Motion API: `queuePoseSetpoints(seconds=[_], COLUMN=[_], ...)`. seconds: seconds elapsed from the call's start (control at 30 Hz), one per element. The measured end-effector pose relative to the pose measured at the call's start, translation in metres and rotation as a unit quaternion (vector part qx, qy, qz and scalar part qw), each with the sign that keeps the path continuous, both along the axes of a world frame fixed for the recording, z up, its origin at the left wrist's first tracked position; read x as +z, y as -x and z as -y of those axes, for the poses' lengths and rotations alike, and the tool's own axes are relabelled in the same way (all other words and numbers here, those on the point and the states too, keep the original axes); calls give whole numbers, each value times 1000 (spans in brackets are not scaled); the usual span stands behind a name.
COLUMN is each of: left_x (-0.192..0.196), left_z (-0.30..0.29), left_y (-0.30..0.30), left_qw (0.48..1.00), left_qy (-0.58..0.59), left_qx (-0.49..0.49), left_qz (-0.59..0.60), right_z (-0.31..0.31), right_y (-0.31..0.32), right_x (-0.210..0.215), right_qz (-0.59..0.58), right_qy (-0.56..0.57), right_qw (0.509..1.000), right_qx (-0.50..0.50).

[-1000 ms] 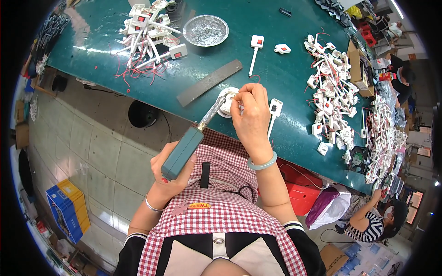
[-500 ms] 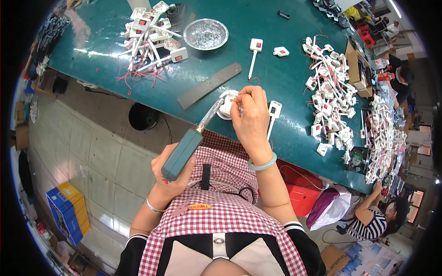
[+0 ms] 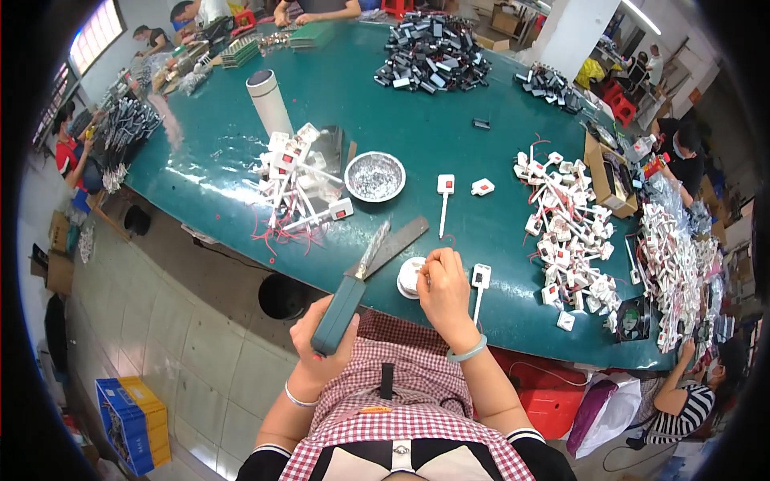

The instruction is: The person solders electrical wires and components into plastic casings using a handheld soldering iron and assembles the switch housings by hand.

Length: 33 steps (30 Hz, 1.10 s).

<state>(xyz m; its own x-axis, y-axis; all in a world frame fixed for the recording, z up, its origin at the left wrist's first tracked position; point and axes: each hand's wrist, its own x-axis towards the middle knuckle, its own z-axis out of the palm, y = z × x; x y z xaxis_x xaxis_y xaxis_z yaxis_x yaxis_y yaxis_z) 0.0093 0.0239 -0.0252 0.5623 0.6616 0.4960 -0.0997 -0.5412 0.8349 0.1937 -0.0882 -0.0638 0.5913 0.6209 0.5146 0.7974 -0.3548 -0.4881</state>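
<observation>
My left hand [image 3: 315, 335] is closed around a hand tool with a boxy green handle [image 3: 340, 314] and a long silvery tip. The tip points up and away, over one end of a grey metal strip [image 3: 411, 237] on the table. At the near edge sits a round white piece [image 3: 407, 280], apart from the tip. Against its right side my right hand [image 3: 449, 295] is closed with thumb and fingers pinched; whatever they hold is hidden. Just right of that hand lies a white switch box with a stem [image 3: 481, 277].
Left of a metal bowl [image 3: 374, 176] lie heaped white switch parts [image 3: 293, 180], near a bottle [image 3: 270, 104]. A larger white heap [image 3: 569, 232] lies right, beside a cardboard box [image 3: 608, 176]. Black parts [image 3: 433, 52] are piled far off. Co-workers sit around the table.
The tool's tip has come away from the round white piece, moving left over the metal strip. My right hand stays at the piece. The view has tilted up, showing more of the table.
</observation>
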Motion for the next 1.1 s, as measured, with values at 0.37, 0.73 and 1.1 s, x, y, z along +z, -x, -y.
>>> queuePoseSetpoints(seconds=[0.37, 0.73, 1.1], left_x=[-42, -50, -50], left_z=[-44, -5, 17], left_y=[-91, -30, 19], left_qw=[991, 970, 976], left_qy=[103, 238, 212], left_qx=[77, 42, 54], left_qz=[-24, 29, -9], right_z=[-2, -3, -2], right_y=[0, -3, 0], right_x=[-5, -5, -8], right_qz=[4, 14, 7], right_qy=[0, -18, -23], right_qw=[1000, 1000, 1000], right_qx=[2, -3, -11])
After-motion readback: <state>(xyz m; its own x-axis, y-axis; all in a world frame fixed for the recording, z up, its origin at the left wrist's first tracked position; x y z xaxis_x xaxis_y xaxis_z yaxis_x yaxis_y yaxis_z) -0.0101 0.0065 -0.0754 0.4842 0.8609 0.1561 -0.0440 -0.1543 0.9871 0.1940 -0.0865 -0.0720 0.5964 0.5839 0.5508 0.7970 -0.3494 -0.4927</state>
